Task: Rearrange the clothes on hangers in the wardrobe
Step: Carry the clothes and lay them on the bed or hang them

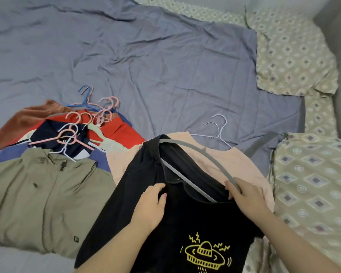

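Head view: beside the olive jacket [47,194] on the bed [146,56], the left hand [152,203] pinches the black T-shirt [185,217] near its collar. The right hand [248,198] grips the grey hanger [195,150], half inside the neck. A hard pull could stretch the neckline or drag the peach garment [244,164] beneath.

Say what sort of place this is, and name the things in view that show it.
Probably a bedroom: a rumpled grey sheet covers a bed, a patterned pillow lies at the right, and clothes on hangers are piled on it.
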Motion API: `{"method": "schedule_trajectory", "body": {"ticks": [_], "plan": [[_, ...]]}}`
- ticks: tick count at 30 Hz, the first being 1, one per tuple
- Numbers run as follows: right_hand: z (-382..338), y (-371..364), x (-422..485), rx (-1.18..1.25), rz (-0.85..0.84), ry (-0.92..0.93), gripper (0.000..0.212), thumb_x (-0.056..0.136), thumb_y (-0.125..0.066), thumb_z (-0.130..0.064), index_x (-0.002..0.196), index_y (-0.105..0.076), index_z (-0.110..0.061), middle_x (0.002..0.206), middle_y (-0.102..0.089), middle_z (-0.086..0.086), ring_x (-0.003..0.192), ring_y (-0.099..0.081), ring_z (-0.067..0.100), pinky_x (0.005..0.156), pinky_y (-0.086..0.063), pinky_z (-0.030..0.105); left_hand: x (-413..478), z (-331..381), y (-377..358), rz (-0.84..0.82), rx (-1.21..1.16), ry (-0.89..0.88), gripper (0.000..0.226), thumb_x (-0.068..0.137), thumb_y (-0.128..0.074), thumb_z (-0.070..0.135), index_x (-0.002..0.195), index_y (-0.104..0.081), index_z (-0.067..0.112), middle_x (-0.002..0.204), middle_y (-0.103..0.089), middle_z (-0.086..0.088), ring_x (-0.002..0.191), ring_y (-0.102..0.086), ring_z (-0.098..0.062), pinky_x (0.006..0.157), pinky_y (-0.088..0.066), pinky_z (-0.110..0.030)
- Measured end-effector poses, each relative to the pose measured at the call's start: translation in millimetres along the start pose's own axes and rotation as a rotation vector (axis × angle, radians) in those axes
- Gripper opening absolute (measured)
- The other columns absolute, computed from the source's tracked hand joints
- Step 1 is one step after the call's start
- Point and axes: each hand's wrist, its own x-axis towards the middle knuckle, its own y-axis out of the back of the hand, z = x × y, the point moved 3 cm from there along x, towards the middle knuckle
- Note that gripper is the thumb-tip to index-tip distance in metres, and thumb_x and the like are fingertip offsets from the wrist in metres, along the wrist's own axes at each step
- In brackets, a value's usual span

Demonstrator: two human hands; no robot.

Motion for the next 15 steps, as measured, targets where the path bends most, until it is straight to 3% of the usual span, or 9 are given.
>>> {"method": "schedule_trajectory", "body": {"ticks": [5, 9, 13, 15], "plan": [[-70, -47, -82, 0.080, -0.035, 0.093, 0.029, 0.097, -0.050, -0.029, 0.068, -0.054, -0.023, 0.053, -0.053, -0.006, 0.056, -0.053, 0.003, 0.056, -0.038, 0.024, -73, -21, 34, -0.040, -0.154, 0.029, 0.024, 0.100, -0.045, 0.031, 0.121, -0.055, 0.033, 0.108, -0.060, 0.013, 0.099, -0.059, -0.005, 0.087, -0.048, -0.020], [-140, -95, -150, 0.121, -0.179, 0.143, 0.033, 0.098, -0.047, -0.032, 0.067, -0.044, -0.022, 0.056, -0.048, -0.004, 0.051, -0.045, 0.006, 0.054, -0.037, 0.027, -125, -30, 65, -0.023, -0.465, 0.120, 0.016, 0.097, -0.049, 0.033, 0.104, -0.064, 0.033, 0.097, -0.070, 0.009, 0.092, -0.066, -0.008, 0.090, -0.051, -0.028], [-197, -139, -191, 0.198, -0.243, 0.112, 0.021, 0.097, -0.048, -0.035, 0.082, -0.056, -0.023, 0.074, -0.062, -0.005, 0.064, -0.057, 0.004, 0.066, -0.051, 0.025, -155, -33, 99, 0.004, -0.724, 0.198, 0.022, 0.097, -0.046, 0.042, 0.107, -0.062, 0.030, 0.101, -0.072, 0.007, 0.088, -0.069, -0.006, 0.071, -0.046, -0.020], [-222, -163, -206, 0.215, -0.284, 0.138, 0.018, 0.096, -0.047, -0.037, 0.104, -0.061, -0.029, 0.088, -0.067, -0.008, 0.081, -0.064, 0.004, 0.078, -0.054, 0.027, -163, -43, 115, 0.023, -0.852, 0.211, 0.023, 0.098, -0.047, 0.039, 0.107, -0.062, 0.024, 0.096, -0.074, 0.004, 0.087, -0.071, -0.011, 0.074, -0.053, -0.026]]}}
